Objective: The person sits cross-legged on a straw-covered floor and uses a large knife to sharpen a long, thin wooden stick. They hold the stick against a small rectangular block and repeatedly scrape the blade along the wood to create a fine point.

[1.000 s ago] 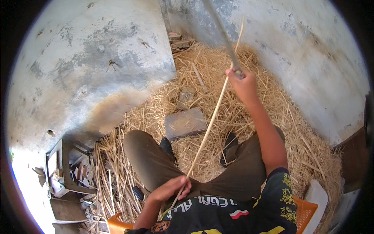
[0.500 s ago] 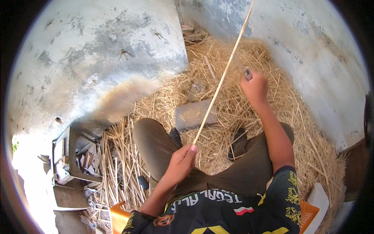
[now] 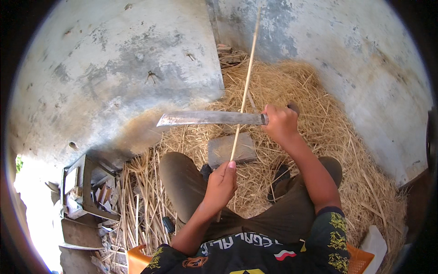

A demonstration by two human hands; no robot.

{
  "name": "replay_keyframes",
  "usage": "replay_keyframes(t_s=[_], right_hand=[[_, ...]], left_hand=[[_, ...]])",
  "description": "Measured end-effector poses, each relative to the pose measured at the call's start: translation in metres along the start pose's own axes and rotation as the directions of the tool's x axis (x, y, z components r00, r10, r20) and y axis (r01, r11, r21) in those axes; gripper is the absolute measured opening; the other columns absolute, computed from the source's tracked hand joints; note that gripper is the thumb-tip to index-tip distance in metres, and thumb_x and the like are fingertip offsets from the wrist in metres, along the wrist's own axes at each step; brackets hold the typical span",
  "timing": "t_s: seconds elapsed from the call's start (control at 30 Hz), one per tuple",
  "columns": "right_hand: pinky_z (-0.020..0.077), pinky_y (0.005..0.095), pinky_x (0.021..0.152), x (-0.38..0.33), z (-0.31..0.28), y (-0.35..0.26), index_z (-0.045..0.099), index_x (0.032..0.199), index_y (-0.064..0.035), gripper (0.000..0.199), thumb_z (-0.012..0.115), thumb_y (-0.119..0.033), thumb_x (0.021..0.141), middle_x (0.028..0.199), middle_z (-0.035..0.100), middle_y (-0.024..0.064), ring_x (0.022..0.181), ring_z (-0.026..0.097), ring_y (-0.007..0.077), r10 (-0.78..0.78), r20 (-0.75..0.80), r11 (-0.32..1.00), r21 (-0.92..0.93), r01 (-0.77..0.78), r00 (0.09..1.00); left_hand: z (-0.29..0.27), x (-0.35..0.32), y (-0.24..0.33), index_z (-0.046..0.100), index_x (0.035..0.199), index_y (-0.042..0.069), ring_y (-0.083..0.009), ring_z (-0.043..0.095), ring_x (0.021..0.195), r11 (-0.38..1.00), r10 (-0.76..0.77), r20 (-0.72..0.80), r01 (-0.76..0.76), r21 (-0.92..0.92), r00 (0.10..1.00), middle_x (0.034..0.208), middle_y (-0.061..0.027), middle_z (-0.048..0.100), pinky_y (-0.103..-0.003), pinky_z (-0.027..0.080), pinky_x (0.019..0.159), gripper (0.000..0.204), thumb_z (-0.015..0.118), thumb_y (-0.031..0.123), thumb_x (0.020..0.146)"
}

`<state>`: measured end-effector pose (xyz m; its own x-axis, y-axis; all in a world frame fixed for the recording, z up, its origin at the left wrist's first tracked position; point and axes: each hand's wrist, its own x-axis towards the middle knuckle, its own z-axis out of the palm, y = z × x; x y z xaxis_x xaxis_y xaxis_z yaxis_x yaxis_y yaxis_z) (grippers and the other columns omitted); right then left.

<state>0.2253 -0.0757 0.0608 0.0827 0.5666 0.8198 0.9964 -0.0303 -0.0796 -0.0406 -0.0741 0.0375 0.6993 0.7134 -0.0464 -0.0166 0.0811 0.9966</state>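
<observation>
Both hands grip: my left hand [image 3: 222, 185] clasps the thin bamboo strip [image 3: 245, 89], my right hand [image 3: 281, 122] holds the machete [image 3: 210, 118] across it, above straw [image 3: 319, 137].

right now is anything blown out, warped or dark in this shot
Head view: hard sunlight, with the lower-left corner blown out to white beside the wooden crate; the fisheye bends the concrete wall and blacks out the rim; the knife blade, thin stick and both hands, left and right, look sharp.
</observation>
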Motion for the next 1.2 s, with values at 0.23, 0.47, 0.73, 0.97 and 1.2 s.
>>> replay_keyframes(t_s=[0.23,0.47,0.73,0.97,1.2], right_hand=[[0.0524,0.0399,0.053,-0.007,0.023,0.021,0.065,0.077,-0.0110,0.015,0.077,-0.015,0.068,0.064,0.066,0.0090,0.057,0.067,0.0278,0.091,0.135,0.989,-0.131,-0.073,0.987],[0.0532,0.0427,0.050,-0.021,0.031,-0.020,0.063,0.072,-0.0070,0.013,0.067,-0.019,0.075,0.060,0.065,0.0129,0.052,0.067,0.0289,-0.074,0.205,0.994,-0.069,0.089,0.976],[0.0542,0.0421,0.049,-0.034,0.057,-0.006,0.064,0.072,-0.0064,0.010,0.063,-0.015,0.077,0.058,0.065,0.0137,0.053,0.068,0.0275,0.036,0.341,0.981,-0.192,0.032,0.939],[0.0504,0.0418,0.049,-0.016,0.047,0.032,0.062,0.072,-0.0102,0.016,0.063,-0.022,0.083,0.055,0.061,0.0081,0.042,0.060,0.0243,0.244,0.418,0.950,-0.285,-0.129,0.875],[0.0498,0.0378,0.051,-0.024,0.042,0.009,0.066,0.076,-0.0084,0.018,0.071,-0.025,0.082,0.059,0.063,0.0044,0.052,0.063,0.0207,0.098,0.313,0.974,-0.223,-0.027,0.945]], left_hand=[[0.010,0.001,-0.003,0.040,0.082,0.014,-0.0057,0.025,0.042,0.986,-0.124,-0.005,0.122,-0.117,0.992,0.058,0.0050,0.030,-0.025,0.021,0.039,0.035,0.042,0.037,0.108],[-0.006,0.008,-0.003,0.040,0.084,0.014,-0.0060,0.026,0.042,0.949,-0.225,-0.022,0.214,-0.231,0.974,0.060,0.0042,0.031,-0.025,0.021,0.038,0.035,0.042,0.040,0.107],[-0.008,-0.006,-0.028,0.040,0.085,0.016,-0.0062,0.026,0.045,0.811,-0.439,0.150,0.462,-0.360,0.886,0.062,0.0045,0.030,-0.026,0.021,0.039,0.035,0.045,0.044,0.106],[-0.029,-0.048,-0.027,0.041,0.085,0.015,-0.0065,0.029,0.044,0.850,-0.441,0.123,0.457,-0.263,0.889,0.062,0.0047,0.033,-0.023,0.023,0.039,0.034,0.041,0.039,0.108],[-0.043,-0.056,-0.027,0.041,0.085,0.015,-0.0070,0.029,0.047,0.847,-0.458,0.157,0.483,-0.220,0.875,0.065,0.0032,0.034,-0.025,0.026,0.042,0.035,0.043,0.042,0.107]])
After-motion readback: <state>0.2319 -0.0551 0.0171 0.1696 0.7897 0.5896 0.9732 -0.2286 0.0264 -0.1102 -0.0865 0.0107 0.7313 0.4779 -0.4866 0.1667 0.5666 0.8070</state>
